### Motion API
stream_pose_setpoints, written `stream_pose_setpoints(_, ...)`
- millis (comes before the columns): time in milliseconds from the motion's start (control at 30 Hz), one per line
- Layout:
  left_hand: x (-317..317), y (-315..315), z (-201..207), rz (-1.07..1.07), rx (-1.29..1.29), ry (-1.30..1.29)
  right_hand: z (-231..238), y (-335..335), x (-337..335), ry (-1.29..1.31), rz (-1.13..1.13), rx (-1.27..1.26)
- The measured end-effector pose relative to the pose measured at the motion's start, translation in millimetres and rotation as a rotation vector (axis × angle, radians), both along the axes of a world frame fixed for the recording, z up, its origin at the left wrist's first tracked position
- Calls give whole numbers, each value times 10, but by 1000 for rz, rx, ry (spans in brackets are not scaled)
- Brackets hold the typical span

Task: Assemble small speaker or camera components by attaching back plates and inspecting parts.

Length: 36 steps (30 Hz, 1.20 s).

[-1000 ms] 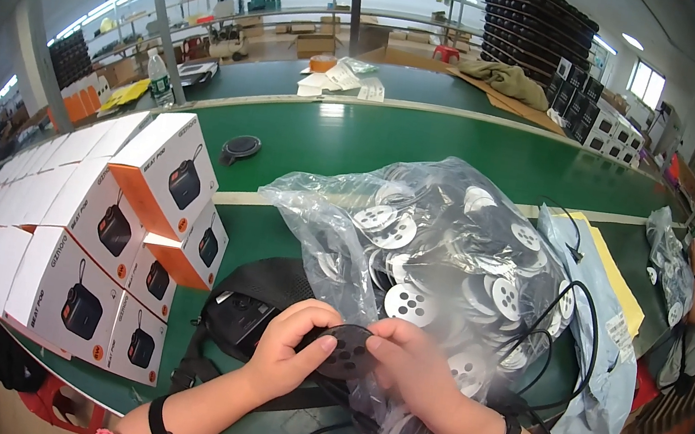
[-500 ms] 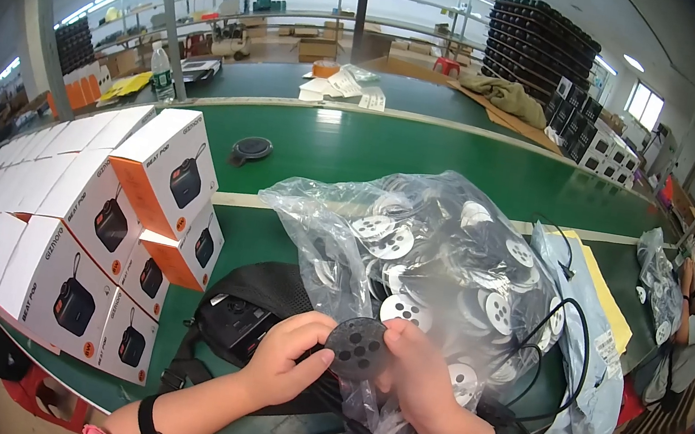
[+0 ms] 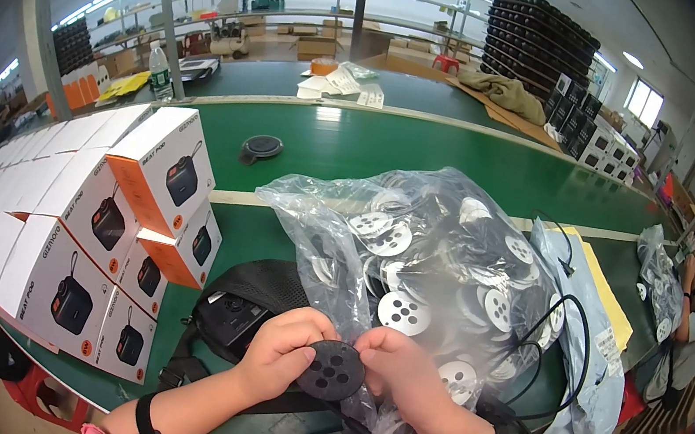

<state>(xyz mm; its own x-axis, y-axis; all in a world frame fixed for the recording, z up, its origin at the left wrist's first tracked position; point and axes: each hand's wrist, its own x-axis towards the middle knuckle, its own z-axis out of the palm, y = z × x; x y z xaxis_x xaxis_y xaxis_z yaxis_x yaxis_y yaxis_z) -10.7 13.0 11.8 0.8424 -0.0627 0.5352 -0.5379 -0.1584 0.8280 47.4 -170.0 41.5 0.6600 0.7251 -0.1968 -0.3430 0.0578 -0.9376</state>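
My left hand [image 3: 286, 352] pinches a round black disc [image 3: 333, 368] with several dark holes in it, thumb on the face near its left edge. At the disc's upper right edge, the thumb and forefinger of my right hand [image 3: 398, 364] are pressed together, touching the rim. Just beyond my hands lies a large clear plastic bag [image 3: 440, 257], full of white discs [image 3: 404, 314] with black holes and dark discs among them. A black pouch [image 3: 252, 292] holding a dark boxy device [image 3: 231, 320] lies behind my left hand.
Stacked white and orange product boxes [image 3: 67, 284] fill the left side. A round black piece [image 3: 262, 147] lies on the green table [image 3: 341, 136]. To the right are a black cable [image 3: 584, 357], a grey mailing bag [image 3: 579, 401] and a co-worker's arm [image 3: 687, 300].
The black disc has moved down and slightly left with my left hand. My right fingers have shifted left and down, staying by the disc's right side.
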Motion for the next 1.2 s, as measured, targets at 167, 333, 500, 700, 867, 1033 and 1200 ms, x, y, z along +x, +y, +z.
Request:
stream_pose_setpoints(167,7,-4,-12,-6,72,-21,30,-10,-24,-54,21,-86)
stream_pose_setpoints(333,14,-12,-11,7,114,-45,15,-11,-31,-64,11,-63)
stream_pose_setpoints(500,18,-22,-8,21,142,-62,2,-17,-28,-53,-4,-60)
stream_pose_setpoints(700,13,-62,13,83,147,-56,-21,-7,-20,-26,-11,-49)
stream_pose_setpoints(867,1,-93,42,162,137,-20,-49,-3,-11,23,-21,21)
stream_pose_setpoints(1033,-3,-127,39,240,95,15,-43,-7,-11,-20,38,82)
stream_pose_setpoints(1200,-11,-127,30,242,61,82,-12,-12,-10,-16,60,84)
